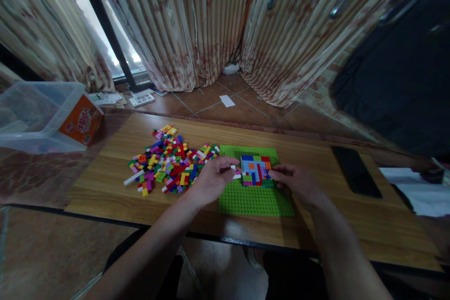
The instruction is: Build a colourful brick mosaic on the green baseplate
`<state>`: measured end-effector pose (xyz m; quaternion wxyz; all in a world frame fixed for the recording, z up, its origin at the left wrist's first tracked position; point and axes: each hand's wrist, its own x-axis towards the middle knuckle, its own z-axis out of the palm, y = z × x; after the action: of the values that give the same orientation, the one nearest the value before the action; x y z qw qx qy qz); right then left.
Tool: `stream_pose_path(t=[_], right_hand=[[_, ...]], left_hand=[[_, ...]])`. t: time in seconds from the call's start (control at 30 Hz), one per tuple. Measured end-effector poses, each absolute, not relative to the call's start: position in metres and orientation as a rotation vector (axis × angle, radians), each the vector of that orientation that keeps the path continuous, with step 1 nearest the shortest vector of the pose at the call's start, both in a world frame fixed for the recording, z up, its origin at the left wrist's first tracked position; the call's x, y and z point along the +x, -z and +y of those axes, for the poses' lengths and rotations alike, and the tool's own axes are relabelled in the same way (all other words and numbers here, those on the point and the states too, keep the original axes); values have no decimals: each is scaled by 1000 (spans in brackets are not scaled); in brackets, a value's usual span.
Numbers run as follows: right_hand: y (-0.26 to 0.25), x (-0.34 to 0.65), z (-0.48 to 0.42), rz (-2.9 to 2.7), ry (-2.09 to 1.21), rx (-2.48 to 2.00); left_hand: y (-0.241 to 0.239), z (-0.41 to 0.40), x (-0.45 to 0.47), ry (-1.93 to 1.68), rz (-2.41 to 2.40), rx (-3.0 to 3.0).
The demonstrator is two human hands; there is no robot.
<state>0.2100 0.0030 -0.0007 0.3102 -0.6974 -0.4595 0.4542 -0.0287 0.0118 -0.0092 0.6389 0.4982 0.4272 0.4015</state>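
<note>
A green baseplate [255, 199] lies on the wooden table [105, 187] in front of me. A patch of coloured bricks [255, 170] is built on its far half. My left hand [211, 178] rests at the plate's left edge, its fingers pinched on a small white brick [234, 168] beside the built patch. My right hand [297, 183] lies on the plate's right side, fingertips touching the right edge of the built bricks, fingers curled with nothing visibly held. A pile of loose coloured bricks [168, 161] lies left of the plate, next to my left hand.
A black phone [356, 170] lies flat on the table to the right. A clear plastic bin [38, 112] with an orange label stands at the far left. White paper [415, 192] lies at the right end. Curtains [197, 18] hang behind, above a tiled floor.
</note>
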Motion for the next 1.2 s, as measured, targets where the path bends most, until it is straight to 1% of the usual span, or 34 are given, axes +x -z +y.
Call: stream_pose_path(t=[0.23,0.47,0.6,0.7,0.87,1.03,1.2], right_hand=[[4,212,6,-1172,-1307,-1868],[4,210,0,-1169,-1194,-1844],[1,207,-3,-1107,-1063,-1673],[-1,192,-8,-1170,-975,-1538],[-1,159,-21,-1383,-1038,-1347],[1,145,-25,-1521,-998,-1347],[6,139,-27,-1474,-912,-1418]], left_hand=[[7,10,-26,-909,922,1120],[11,8,-20,-903,925,1127],[10,9,-20,-955,889,1086],[9,9,-21,-988,884,1088],[6,7,-20,-1002,888,1136],[3,5,-18,-1026,856,1143],[2,3,-16,-1074,917,1134]])
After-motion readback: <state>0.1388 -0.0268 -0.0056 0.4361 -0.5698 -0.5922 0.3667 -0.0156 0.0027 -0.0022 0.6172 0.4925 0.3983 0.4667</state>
